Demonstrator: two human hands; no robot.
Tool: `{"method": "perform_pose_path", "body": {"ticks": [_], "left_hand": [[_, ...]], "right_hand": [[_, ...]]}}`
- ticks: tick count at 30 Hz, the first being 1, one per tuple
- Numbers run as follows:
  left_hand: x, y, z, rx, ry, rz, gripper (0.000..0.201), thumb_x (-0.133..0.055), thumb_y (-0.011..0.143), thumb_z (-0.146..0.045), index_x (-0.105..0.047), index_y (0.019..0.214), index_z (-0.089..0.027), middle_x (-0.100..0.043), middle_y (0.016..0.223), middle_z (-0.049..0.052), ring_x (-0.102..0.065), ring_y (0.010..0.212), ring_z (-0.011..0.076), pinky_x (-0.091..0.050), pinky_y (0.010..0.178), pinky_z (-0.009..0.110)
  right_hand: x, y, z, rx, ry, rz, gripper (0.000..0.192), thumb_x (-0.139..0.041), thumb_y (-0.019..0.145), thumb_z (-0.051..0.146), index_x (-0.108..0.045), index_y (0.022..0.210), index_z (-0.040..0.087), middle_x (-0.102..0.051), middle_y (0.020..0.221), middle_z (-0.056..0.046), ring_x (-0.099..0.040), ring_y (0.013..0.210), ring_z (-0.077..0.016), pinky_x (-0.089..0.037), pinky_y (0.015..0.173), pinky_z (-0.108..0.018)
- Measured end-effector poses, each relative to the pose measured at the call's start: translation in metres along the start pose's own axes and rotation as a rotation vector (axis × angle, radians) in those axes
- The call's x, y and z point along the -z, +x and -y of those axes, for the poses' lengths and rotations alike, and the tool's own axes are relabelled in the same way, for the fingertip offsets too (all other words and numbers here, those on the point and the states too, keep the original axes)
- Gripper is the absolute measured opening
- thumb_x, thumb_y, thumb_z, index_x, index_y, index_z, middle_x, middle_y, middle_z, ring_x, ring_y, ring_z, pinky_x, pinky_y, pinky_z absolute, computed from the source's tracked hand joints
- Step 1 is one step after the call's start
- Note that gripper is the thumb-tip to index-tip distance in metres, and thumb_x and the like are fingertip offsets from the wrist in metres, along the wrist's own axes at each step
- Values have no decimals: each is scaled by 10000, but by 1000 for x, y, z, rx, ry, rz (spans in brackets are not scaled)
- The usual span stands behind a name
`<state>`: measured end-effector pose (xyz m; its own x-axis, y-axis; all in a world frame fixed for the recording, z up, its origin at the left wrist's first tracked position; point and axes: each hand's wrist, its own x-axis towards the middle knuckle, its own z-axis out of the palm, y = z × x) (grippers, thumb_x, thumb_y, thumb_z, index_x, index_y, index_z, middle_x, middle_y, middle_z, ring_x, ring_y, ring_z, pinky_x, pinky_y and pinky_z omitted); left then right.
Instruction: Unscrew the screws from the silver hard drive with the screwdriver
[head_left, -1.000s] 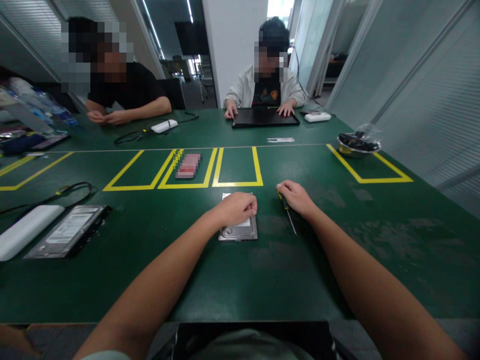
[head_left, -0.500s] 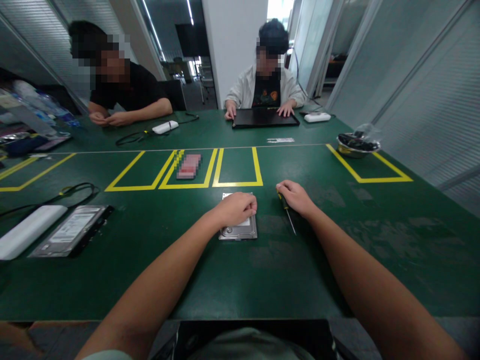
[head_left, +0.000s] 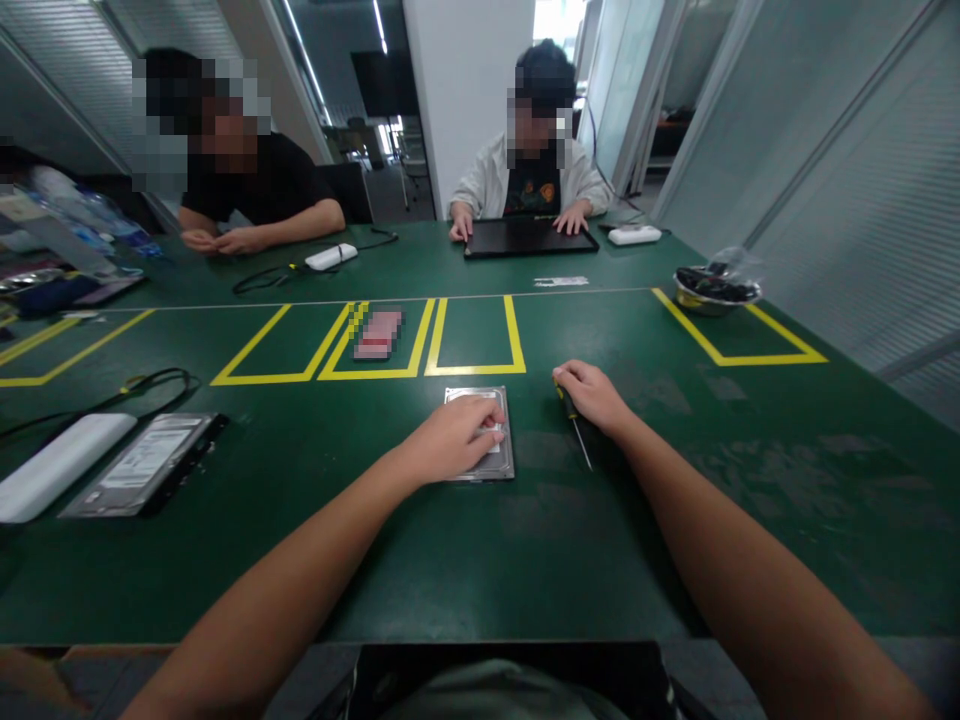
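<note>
Left hand [head_left: 448, 440] slid back; two hard drives [head_left: 491, 432].

No text legible. White labels on hard drive [head_left: 480, 432] at centre and second drive [head_left: 146, 463] at 9 o'clock: print too small to read.
</note>
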<state>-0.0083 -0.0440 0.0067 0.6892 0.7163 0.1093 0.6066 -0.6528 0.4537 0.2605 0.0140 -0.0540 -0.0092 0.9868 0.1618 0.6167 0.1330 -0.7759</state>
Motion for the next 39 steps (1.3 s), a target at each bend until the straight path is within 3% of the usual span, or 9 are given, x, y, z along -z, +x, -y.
{"method": "perform_pose_path", "body": {"ticks": [5,13,17,22,29,39], "left_hand": [[-8,-22,-5,2,132,-65,338,-540,938,-425,-594,1165,-180,-629,1141,91,-558,1079,255,-438,946,406],[-21,-32,-15,-14,287,-149,469,-535,897,-589,-626,1119,-186,-644,1091,79,-556,1034,276,-354,1014,497],[-23,-34,-19,-18,326,-144,485,-546,887,-592,-626,1133,-182,-640,1098,84,-552,1018,275,-346,1021,496],[-24,-36,-18,-19,327,-144,490,-551,887,-582,-619,1163,-184,-635,1108,86,-551,1017,272,-367,997,483],[-27,-36,-18,-16,355,-151,457,-581,880,-551,-612,1164,-194,-635,1114,79,-550,1028,278,-328,1038,501],[-27,-37,-19,-5,343,-160,433,-595,879,-524,-611,1169,-204,-641,1109,76,-553,1038,283,-330,1035,501]], "right_hand": [[-2,-1,2,8,110,-93,339,-535,860,495,-632,763,185,-607,699,-9,-556,694,-172,-429,663,-302],[-5,-9,20,-3,367,-270,365,-416,923,555,-537,898,212,-530,652,43,-465,469,-104,-383,425,-222],[-3,-14,35,71,440,-386,338,-380,965,536,-492,963,218,-646,763,2,-492,510,-95,-395,430,-198],[-2,-26,58,199,469,-520,269,-391,997,479,-445,1060,223,-620,763,14,-517,553,-97,-422,475,-205],[-13,-41,72,362,445,-502,226,-431,1002,422,-431,1129,235,-622,821,2,-587,652,-118,-465,515,-223],[-24,-46,71,386,393,-410,199,-460,992,363,-427,1151,248,-637,858,0,-607,674,-125,-496,542,-240]]}}
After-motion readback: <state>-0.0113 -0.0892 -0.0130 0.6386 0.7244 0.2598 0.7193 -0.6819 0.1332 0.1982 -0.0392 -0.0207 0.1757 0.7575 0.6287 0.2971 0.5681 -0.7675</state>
